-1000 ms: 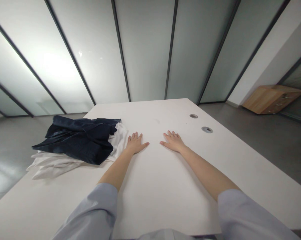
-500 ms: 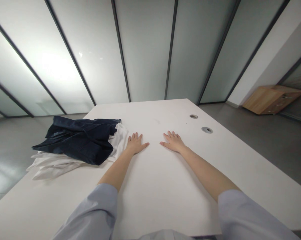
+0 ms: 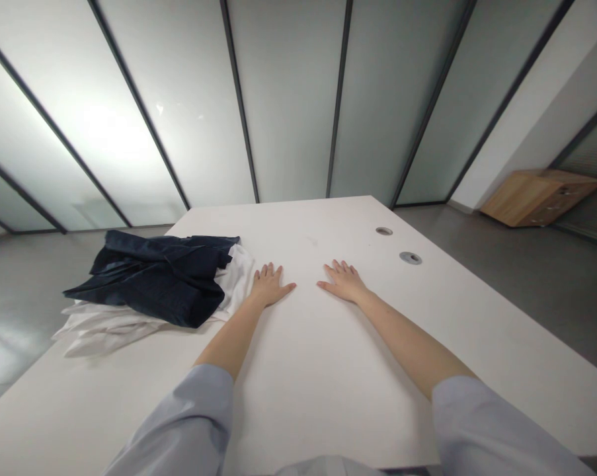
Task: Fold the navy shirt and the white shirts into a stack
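Observation:
My left hand (image 3: 267,285) lies palm down on the white table (image 3: 322,383), its fingers spread and nothing in it. Just left of it is a heap of clothes: a dark navy garment (image 3: 164,274) rests crumpled on top of white fabric (image 3: 112,324). The kind of each garment cannot be made out from the folds. Flat on the tabletop to the right is my right hand (image 3: 344,281), also with fingers apart and holding nothing. A gap of bare tabletop separates the two thumbs.
Two round cable holes (image 3: 410,258) are set in the table's right side. Beyond the far edge stands a frosted glass partition (image 3: 288,99) with dark frames. A wooden drawer cabinet (image 3: 536,198) is on the grey floor (image 3: 477,254) at the right. White fabric hangs near the table's left edge.

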Available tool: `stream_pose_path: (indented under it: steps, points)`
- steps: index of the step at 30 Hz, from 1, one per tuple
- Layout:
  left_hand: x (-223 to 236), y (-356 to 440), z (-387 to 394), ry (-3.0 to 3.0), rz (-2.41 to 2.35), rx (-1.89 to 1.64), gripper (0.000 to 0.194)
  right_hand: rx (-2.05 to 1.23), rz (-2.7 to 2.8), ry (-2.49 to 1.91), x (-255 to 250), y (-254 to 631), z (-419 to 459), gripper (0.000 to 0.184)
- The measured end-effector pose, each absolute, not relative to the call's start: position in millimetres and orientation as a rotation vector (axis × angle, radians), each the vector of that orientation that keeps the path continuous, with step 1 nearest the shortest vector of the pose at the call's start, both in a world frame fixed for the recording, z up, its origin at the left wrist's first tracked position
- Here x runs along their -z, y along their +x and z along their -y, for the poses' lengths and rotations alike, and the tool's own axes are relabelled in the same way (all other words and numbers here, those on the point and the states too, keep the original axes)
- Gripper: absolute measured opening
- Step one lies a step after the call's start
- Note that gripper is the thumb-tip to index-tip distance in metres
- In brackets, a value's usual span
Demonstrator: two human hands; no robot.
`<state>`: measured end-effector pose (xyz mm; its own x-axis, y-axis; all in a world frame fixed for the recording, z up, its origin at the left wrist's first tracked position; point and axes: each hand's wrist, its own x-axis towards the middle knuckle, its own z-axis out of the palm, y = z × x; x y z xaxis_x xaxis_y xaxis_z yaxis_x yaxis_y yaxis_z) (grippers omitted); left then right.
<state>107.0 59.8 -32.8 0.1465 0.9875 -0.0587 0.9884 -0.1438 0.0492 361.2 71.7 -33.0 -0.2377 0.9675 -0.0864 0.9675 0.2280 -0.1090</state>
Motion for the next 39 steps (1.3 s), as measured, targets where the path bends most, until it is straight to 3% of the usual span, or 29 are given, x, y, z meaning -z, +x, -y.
stream_pose_path:
  steps: [39]
  points:
    - [30.6, 106.3, -59.3, 2.317, -1.997, 0.014, 0.091, 0.185, -2.517, 1.94, 38.1, 363.8, -74.4, 0.083]
